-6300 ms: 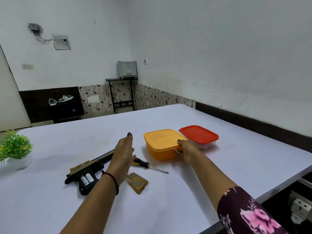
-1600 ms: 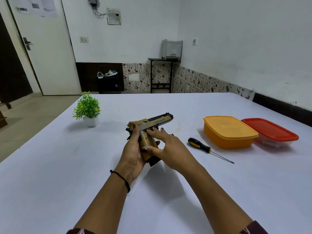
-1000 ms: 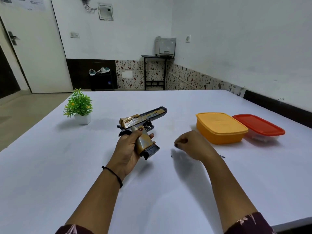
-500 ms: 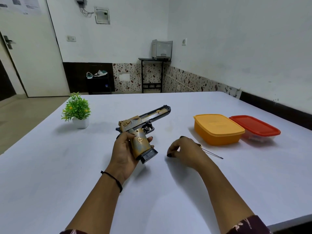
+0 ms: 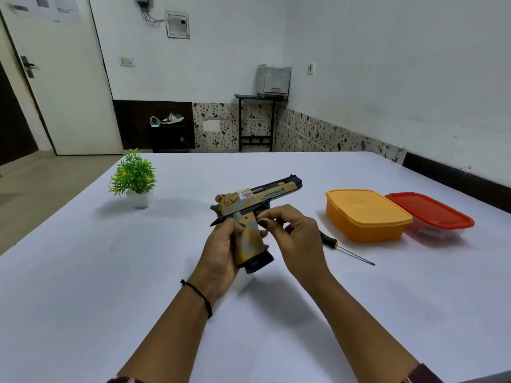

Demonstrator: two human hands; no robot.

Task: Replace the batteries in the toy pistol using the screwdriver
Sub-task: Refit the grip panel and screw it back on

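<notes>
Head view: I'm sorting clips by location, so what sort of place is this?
Likely a plain room in a home or small office: large white table, printer on a corner stand, shoes on a low shelf.

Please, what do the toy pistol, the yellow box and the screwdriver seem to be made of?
Toy pistol: probably moulded plastic, matt tan-gold paint with worn-looking patches, black parts.
Yellow box: plastic, smooth, slightly glossy, evenly coloured, with a fitted lid.
Screwdriver: thin shaft looks like metal; black handle with yellow collar is likely plastic or rubber.
</notes>
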